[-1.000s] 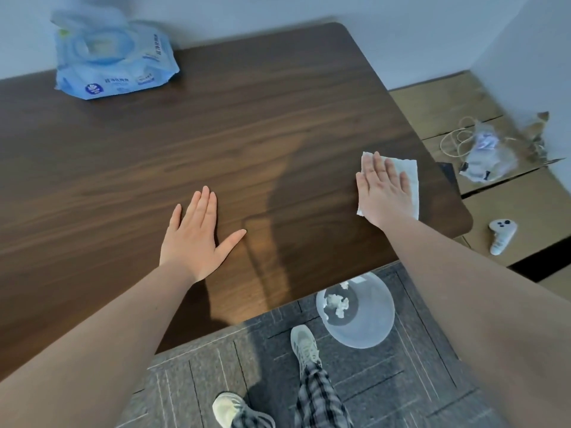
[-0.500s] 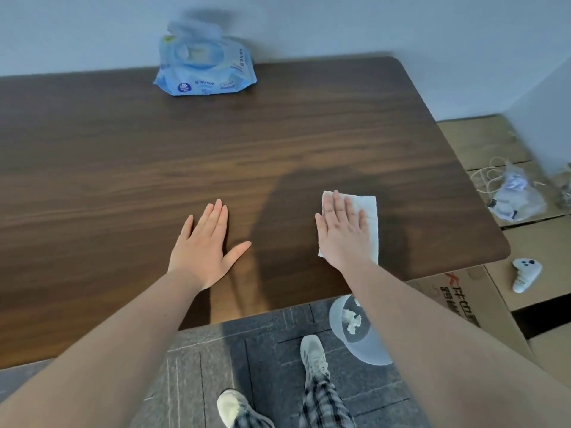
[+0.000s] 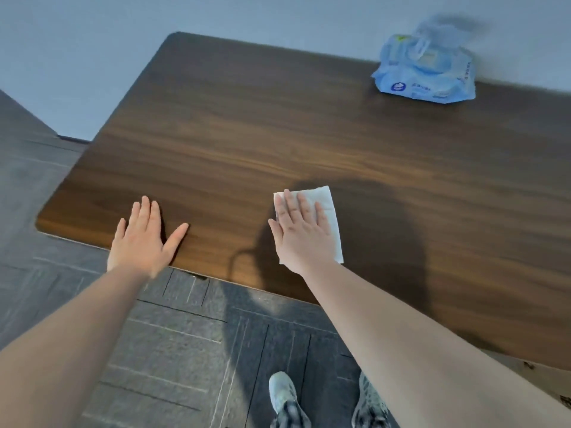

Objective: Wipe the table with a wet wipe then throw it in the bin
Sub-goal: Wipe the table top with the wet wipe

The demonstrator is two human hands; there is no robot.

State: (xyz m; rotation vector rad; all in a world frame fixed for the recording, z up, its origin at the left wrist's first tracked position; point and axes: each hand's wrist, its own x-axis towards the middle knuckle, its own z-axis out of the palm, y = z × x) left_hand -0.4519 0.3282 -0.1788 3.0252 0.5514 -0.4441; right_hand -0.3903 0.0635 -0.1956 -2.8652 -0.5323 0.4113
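A white wet wipe (image 3: 328, 208) lies flat on the dark wooden table (image 3: 278, 125), near its front edge. My right hand (image 3: 301, 234) presses flat on the wipe with fingers stretched out, covering its left part. My left hand (image 3: 145, 240) rests palm down on the bare tabletop near the front left corner, fingers apart, holding nothing. The bin is out of view.
A blue pack of wet wipes (image 3: 428, 75) lies at the back right of the table against the wall. Grey carpet tiles (image 3: 173, 350) cover the floor in front, where my shoes (image 3: 284, 396) show. The table's left edge is close to my left hand.
My right hand has slid the wipe leftward along the front of the table. The view has swung left, so the bin and the clutter on the right are gone from sight.
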